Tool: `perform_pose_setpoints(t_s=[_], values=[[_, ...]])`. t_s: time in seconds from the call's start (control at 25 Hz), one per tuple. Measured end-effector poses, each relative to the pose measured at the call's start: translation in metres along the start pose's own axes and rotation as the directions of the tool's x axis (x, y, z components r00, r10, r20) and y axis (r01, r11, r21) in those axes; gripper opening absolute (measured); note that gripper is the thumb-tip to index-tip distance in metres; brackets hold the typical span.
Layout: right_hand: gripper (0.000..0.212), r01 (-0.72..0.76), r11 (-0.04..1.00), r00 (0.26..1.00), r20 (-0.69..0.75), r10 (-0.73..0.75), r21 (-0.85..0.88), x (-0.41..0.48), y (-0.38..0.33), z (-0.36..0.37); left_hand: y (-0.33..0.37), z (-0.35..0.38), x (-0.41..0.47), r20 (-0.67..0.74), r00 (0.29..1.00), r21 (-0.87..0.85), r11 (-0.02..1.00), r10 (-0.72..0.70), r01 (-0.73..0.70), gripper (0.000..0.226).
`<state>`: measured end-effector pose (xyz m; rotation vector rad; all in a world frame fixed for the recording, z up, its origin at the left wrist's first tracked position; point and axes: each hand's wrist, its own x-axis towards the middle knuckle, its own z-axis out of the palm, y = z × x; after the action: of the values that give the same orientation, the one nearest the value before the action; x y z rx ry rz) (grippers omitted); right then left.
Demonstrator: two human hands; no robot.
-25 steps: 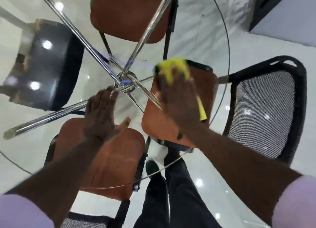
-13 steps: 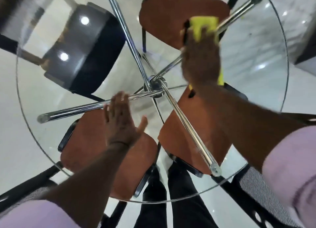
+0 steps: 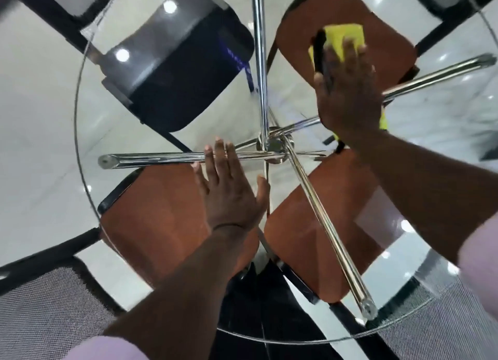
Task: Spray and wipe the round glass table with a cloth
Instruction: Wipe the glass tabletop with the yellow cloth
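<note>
The round glass table fills the view, with chrome legs meeting at a hub under its centre. My right hand lies flat with straight fingers on a yellow cloth, pressing it onto the far right part of the glass. A corner of the cloth shows below my wrist. My left hand rests flat on the glass just left of the hub, fingers straight and together. No spray bottle is in view.
Under the glass stand three brown-seated chairs and one black-seated chair. Mesh chair backs sit at the lower left and lower right. My dark trousers show at the near edge. The floor is glossy white tile.
My right hand with the cloth has swept from the near right area to the far right part of the glass. My left hand has stayed flat near the centre. The view has shifted.
</note>
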<state>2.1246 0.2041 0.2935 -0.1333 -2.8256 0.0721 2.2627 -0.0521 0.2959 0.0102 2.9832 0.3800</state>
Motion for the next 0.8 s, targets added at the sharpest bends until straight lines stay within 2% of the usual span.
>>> perform_pose_setpoints(t_s=[0.04,0.12,0.2,0.24,0.28,0.32,0.36,0.4,0.44,0.48,0.52,0.56,0.6,0.64,0.68,0.72,0.76,0.8], values=[[0.06,-0.067,0.997,0.998,0.009,0.068,-0.038,0.012,-0.025,0.008,-0.002,0.0,0.001,0.003,1.0,-0.009,1.0,0.004,-0.004,0.094],[0.059,-0.058,0.997,0.998,-0.008,0.058,-0.043,0.022,-0.086,0.013,-0.005,-0.001,0.004,0.001,1.0,-0.041,0.999,-0.001,0.001,0.09],[0.058,0.116,0.993,0.993,0.019,-0.116,-0.001,0.0,-0.137,0.005,-0.007,-0.006,0.001,-0.016,1.0,-0.161,0.987,-0.023,0.02,0.08],[0.058,0.282,0.958,0.955,0.083,-0.285,0.045,-0.019,-0.148,0.002,-0.013,-0.008,-0.002,-0.033,0.999,-0.23,0.973,-0.03,0.022,0.075],[0.058,0.487,0.866,0.858,0.122,-0.499,0.116,-0.032,-0.153,-0.003,-0.027,-0.012,-0.003,-0.06,0.998,-0.261,0.965,-0.016,0.0,0.072],[0.057,0.65,0.733,0.719,0.152,-0.678,0.201,-0.033,-0.142,-0.008,-0.043,-0.015,-0.003,-0.074,0.997,-0.215,0.976,0.028,-0.044,0.07],[0.057,0.758,0.591,0.581,0.125,-0.804,0.275,-0.02,-0.136,-0.009,-0.074,-0.018,-0.001,-0.083,0.993,-0.114,0.989,0.087,-0.096,0.069],[0.055,0.803,0.494,0.491,0.1,-0.865,0.334,0.001,-0.142,-0.003,-0.117,-0.027,0.003,-0.089,0.987,-0.003,0.99,0.137,-0.138,0.071],[0.053,0.774,0.53,0.528,0.109,-0.842,0.347,0.023,-0.135,0.001,-0.142,-0.034,0.009,-0.087,0.984,0.067,0.987,0.153,-0.147,0.075],[0.052,0.672,0.654,0.659,0.124,-0.742,0.347,0.044,-0.142,0.008,-0.17,-0.044,0.016,-0.101,0.988,0.1,0.99,0.113,-0.103,0.078],[0.053,0.476,0.818,0.828,0.149,-0.541,0.324,0.061,-0.16,0.018,-0.196,-0.051,0.022,-0.105,0.993,0.105,0.993,0.056,-0.044,0.079],[0.056,0.227,0.936,0.95,0.149,-0.273,0.268,0.077,-0.179,0.027,-0.209,-0.055,0.026,-0.088,0.996,0.099,0.995,0.019,-0.01,0.08],[0.059,-0.002,0.98,0.99,0.135,-0.026,0.201,0.091,-0.201,0.032,-0.212,-0.054,0.029,-0.064,0.998,0.105,0.994,0.018,-0.011,0.081],[0.062,-0.188,0.971,0.975,0.146,0.167,0.146,0.106,-0.225,0.041,-0.213,-0.05,0.031,-0.05,0.998,0.108,0.994,0.029,-0.024,0.081],[0.063,-0.298,0.948,0.946,0.165,0.278,0.112,0.119,-0.248,0.046,-0.211,-0.048,0.031,-0.039,0.999,0.106,0.994,0.033,-0.028,0.081],[0.063,-0.304,0.947,0.942,0.185,0.281,0.107,0.125,-0.272,0.048,-0.211,-0.049,0.029,-0.018,1.0,0.099,0.995,0.024,-0.022,0.081],[0.063,-0.222,0.969,0.962,0.185,0.2,0.105,0.125,-0.295,0.046,-0.211,-0.051,0.029,0.004,1.0,0.092,0.996,0.016,-0.017,0.082],[0.063,-0.049,0.993,0.985,0.169,0.03,0.103,0.12,-0.311,0.045,-0.212,-0.053,0.031,0.016,1.0,0.082,0.997,0.013,-0.014,0.082]])
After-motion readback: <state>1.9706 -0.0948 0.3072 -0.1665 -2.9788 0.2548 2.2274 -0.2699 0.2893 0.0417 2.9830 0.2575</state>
